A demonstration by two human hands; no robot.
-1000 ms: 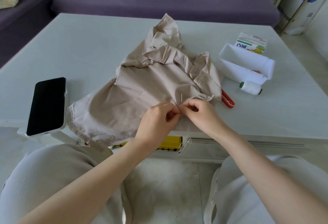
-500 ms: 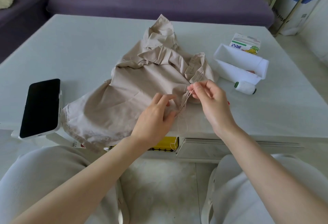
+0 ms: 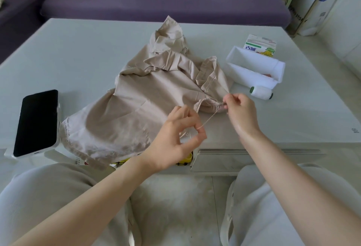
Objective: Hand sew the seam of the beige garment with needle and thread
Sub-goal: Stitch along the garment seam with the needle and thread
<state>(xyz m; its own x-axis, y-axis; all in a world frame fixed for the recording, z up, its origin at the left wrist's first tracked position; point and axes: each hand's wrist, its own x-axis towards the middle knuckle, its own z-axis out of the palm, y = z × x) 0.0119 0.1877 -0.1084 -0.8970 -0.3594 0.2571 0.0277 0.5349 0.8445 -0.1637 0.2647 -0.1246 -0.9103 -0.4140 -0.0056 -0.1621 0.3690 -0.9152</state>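
The beige garment [image 3: 146, 109] is spread crumpled on the table [image 3: 78, 60], with its seam [image 3: 210, 100] lying between the two hands at the near edge. A length of thread [image 3: 207, 120] is drawn taut from that seam. It is pinched between thumb and forefinger of the left hand [image 3: 175, 134], whose other fingers are fanned loose, while the right hand [image 3: 238, 109] is closed in a fine pinch on the thread at the seam's end. Whether the needle is held there cannot be told.

The step is judged to be the drawing-through of a stitch. It is best done with the pull kept along the seam line and eased once the slack is gone, so that the cloth is not puckered and the loose thread is kept from knotting.

Just beyond the right hand a spool of white thread [image 3: 260, 93] is seen, with a white box [image 3: 254, 70] and a printed carton [image 3: 260, 45] behind it. A phone [image 3: 36, 122] lies well left of the left hand.
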